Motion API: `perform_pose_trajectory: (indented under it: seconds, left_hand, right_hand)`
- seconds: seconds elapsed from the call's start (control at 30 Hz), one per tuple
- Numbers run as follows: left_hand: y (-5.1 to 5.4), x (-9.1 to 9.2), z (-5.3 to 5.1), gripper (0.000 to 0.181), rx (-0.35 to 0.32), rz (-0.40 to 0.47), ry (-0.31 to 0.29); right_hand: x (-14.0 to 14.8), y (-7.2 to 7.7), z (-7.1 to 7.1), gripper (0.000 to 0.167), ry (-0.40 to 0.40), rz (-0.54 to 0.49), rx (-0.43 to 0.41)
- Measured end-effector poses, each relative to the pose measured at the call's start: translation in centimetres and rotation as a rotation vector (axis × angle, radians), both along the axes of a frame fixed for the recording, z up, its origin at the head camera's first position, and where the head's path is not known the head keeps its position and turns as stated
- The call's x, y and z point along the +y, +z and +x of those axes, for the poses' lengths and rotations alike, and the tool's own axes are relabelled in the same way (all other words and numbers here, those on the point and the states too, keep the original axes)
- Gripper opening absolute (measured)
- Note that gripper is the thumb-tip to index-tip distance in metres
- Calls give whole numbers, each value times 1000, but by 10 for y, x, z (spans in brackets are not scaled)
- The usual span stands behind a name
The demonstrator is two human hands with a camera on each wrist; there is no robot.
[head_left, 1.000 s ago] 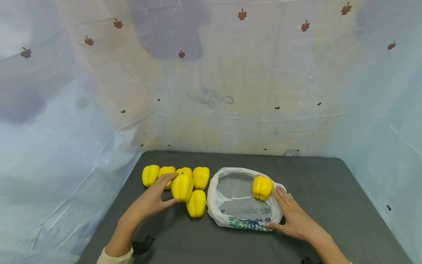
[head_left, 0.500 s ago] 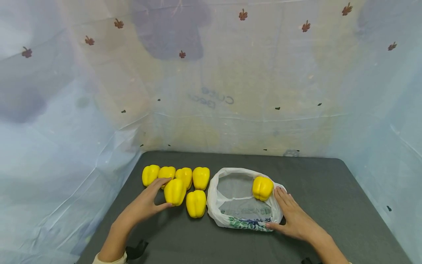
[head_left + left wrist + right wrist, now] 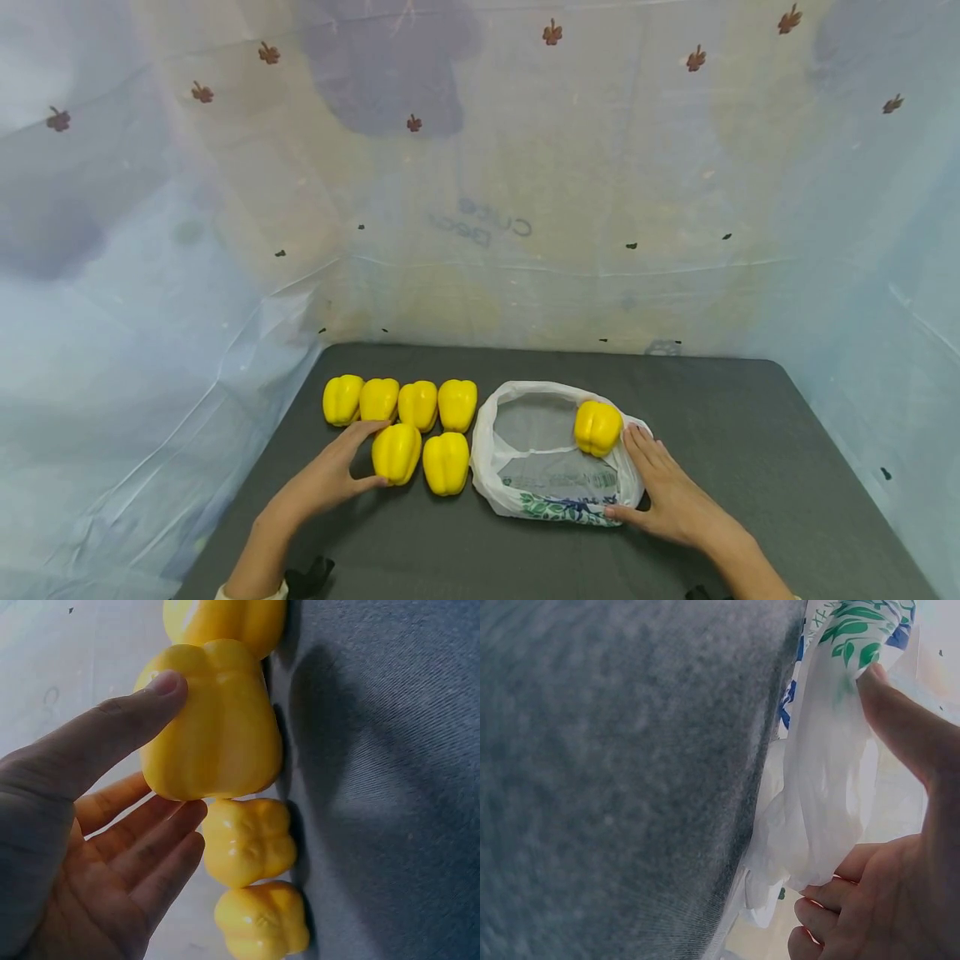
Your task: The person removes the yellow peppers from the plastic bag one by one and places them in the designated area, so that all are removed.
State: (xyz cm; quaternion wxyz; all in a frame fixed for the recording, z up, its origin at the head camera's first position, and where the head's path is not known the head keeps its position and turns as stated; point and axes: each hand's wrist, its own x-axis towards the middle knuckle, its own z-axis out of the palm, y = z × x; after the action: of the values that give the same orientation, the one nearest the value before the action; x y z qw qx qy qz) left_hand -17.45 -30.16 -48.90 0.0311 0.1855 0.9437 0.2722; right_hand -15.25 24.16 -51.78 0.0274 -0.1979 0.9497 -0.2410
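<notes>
My left hand [image 3: 330,477] holds a yellow bell pepper [image 3: 397,454] between thumb and fingertips, low at the table. In the left wrist view the thumb lies across this pepper [image 3: 217,727], and the other fingers are partly behind it. Right beside it stands a second yellow bell pepper [image 3: 446,463]. A white plastic bag [image 3: 483,467] with green and blue print lies with its mouth spread, and one yellow bell pepper [image 3: 597,428] sits inside at its right. My right hand [image 3: 671,500] rests against the bag's right rim, thumb and fingers spread; its wrist view shows the thumb touching the plastic [image 3: 829,765].
Several yellow bell peppers [image 3: 378,400] form a row behind the left hand. Everything stands on a dark grey table [image 3: 720,417] with rounded far corners. A pale patterned curtain [image 3: 570,300] hangs behind and along both sides.
My left hand has carried its bell pepper left and toward me, then down, from over the back row to beside the front pepper. The right hand and bag have stayed put.
</notes>
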Motion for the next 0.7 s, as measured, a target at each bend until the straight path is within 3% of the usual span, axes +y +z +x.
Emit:
perform_pose_trajectory:
  seconds: [0.33,0.7]
  left_hand:
    - [-12,3,-3,85,-64,32,3]
    - [-16,6,-7,87,-72,27,-3]
  right_hand:
    - [0,-2,0,128,5,10,4]
    - [0,-2,0,126,11,13,28]
